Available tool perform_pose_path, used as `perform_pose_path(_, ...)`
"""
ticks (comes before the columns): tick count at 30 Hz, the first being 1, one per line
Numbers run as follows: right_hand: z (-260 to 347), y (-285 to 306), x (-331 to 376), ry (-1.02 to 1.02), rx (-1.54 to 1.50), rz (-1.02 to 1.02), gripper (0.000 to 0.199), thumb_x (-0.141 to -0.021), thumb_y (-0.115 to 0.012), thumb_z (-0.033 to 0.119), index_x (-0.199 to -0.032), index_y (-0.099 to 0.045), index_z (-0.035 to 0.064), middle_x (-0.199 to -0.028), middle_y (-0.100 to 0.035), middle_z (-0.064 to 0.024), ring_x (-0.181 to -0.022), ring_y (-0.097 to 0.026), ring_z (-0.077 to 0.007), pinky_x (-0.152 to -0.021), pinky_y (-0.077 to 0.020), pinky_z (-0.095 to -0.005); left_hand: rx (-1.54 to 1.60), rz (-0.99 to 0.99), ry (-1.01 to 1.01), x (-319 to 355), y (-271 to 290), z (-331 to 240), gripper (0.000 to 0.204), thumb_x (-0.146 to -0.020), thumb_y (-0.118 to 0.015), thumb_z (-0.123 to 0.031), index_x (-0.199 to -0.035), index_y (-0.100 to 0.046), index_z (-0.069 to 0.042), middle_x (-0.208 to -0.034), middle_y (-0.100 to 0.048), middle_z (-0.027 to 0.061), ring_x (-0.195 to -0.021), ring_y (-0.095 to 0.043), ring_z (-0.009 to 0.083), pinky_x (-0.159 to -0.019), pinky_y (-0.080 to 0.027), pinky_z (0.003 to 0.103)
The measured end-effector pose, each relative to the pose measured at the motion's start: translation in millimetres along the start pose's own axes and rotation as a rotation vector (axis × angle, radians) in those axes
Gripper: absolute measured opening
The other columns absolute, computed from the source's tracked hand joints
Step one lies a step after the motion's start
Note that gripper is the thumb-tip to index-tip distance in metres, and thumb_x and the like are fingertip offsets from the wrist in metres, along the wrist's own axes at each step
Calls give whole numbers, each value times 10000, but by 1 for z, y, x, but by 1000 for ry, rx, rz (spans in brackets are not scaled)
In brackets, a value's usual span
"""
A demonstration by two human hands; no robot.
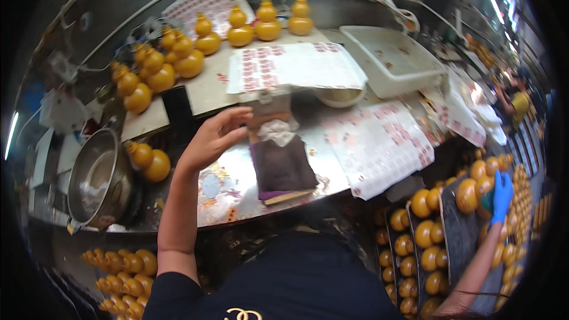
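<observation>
My left hand [220,134] is bare and raised over the workbench, fingers stretched out and thumb apart, holding nothing. Beneath and beside it lies a dark folded cloth [283,166] on a small stack, with a crumpled white tissue [277,133] at its far end. Far to the right, my right hand [502,195] wears a blue glove. Its fingers are closed at the side of a yellow-brown gourd [467,196] on the dark rack; part of the grip is hidden. Something teal shows beside the palm, too blurred to name.
Gourds [268,29] stand along the raised board. Printed sheets [379,148] lie on the bench, near a white plastic tub [391,62]. A metal pot [95,178] stands left. Racks of gourds [424,234] fill the lower right; more gourds [127,281] lie lower left. Another person [520,104] is far right.
</observation>
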State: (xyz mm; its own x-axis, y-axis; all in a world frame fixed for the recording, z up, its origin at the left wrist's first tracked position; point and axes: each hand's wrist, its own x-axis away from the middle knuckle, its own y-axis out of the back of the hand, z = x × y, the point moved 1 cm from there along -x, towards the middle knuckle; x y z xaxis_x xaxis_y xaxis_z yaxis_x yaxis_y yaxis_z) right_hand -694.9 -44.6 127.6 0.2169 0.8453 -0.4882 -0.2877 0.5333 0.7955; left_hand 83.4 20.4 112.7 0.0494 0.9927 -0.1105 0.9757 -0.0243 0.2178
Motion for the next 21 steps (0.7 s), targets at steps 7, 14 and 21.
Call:
perform_pose_path(7,71,29,15,-196,124,-224,408,-947,-567,309,-1308,-540,120,-1280,-581,-148,-1100,-594,-260,-901,-453,-336,-565,-555,-255,-93,136,-29,406,-879,-639,-256,-1201,-598,-11,-1145,-655,140,-1014,-643,221,-888,-487,326)
perform_pose_path(14,186,-30,45,95,-386,-78,350,-998,-469,148,-1299,-510,-27,-1312,-540,-104,-1198,-479,-172,-1039,-349,-303,-1108,-679,15,-160,258,-3,254,-800,-700,-236,-963,-634,-53,-930,-662,166,-881,-634,325,-793,-494,391)
perform_pose_path(21,318,-120,97,189,-712,183,289,-898,-556,-5,-1181,-613,-5,-941,-570,-9,-734,-459,-41,-677,-384,-192,-1121,-735,-148,-173,269,5,313,-799,-699,-237,-939,-511,-30,-961,-638,178,-941,-615,348,-780,-477,410)
